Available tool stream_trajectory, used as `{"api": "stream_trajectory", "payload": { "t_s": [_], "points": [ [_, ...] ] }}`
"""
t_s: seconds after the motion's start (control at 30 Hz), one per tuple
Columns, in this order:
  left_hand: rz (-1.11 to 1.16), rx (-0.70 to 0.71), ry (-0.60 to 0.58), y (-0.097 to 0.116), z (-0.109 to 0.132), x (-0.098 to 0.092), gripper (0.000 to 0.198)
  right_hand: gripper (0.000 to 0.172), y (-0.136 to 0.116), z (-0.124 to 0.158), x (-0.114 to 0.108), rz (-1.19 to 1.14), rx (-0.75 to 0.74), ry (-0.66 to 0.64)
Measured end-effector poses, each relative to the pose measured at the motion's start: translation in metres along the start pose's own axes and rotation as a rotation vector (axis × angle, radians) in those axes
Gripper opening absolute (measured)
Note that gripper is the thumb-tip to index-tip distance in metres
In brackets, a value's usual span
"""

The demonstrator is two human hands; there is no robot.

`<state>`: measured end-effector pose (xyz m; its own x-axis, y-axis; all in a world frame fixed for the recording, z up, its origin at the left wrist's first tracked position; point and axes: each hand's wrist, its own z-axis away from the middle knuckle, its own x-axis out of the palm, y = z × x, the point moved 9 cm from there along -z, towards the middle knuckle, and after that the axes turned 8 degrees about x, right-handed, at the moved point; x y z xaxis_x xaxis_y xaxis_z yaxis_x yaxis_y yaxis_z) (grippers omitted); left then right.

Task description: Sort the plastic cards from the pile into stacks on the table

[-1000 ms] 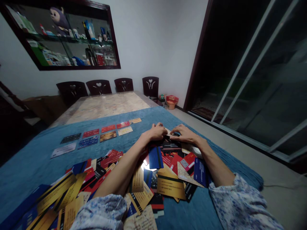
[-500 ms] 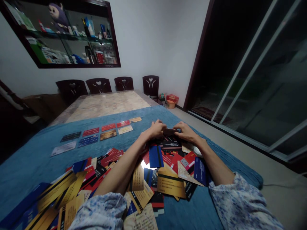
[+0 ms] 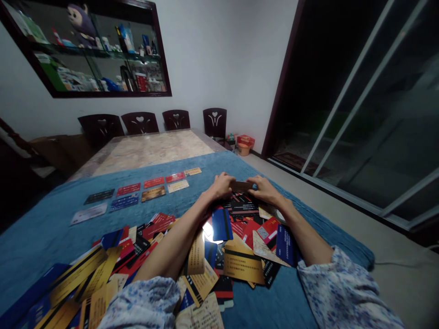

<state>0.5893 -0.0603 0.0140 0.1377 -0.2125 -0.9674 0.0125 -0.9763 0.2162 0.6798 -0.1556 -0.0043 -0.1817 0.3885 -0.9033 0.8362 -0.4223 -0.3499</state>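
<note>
A tan card (image 3: 242,186) is held between both of my hands above the far end of a heap of cards (image 3: 236,256). My left hand (image 3: 222,185) pinches its left end and my right hand (image 3: 265,189) pinches its right end, fingers closed on it. The heap of gold, red, blue and black plastic cards spreads over a blue cloth (image 3: 41,233) under my forearms. Two rows of cards (image 3: 137,194) lie laid out flat on the cloth to the left of my hands.
Beyond the cloth the marble tabletop (image 3: 151,148) shows, with several dark chairs (image 3: 139,122) along its far side. A glass wall cabinet (image 3: 89,50) hangs above. A sliding glass door (image 3: 370,114) is on the right, with small tubs (image 3: 245,145) on the floor.
Both hands have lifted the tan card off the heap and now hold it slightly higher and farther out. The heap and the rows have not changed.
</note>
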Motion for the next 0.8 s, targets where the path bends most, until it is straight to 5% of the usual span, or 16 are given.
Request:
{"api": "stream_trajectory", "payload": {
  "t_s": [0.27,0.5,0.8],
  "points": [
    [-0.01,-0.04,-0.005,-0.0087,-0.004,0.004,0.031,0.026,0.003,0.0,0.0011,-0.003,0.022,0.005],
    [0.052,-0.058,0.041,-0.0088,0.0028,0.0016,0.054,0.037,-0.0005,0.0022,-0.002,-0.064,0.012,0.041],
    [-0.044,-0.052,0.054,-0.0055,0.0037,0.0067,0.052,0.043,0.008,0.0006,0.0034,0.035,0.048,0.064]
  ]
}}
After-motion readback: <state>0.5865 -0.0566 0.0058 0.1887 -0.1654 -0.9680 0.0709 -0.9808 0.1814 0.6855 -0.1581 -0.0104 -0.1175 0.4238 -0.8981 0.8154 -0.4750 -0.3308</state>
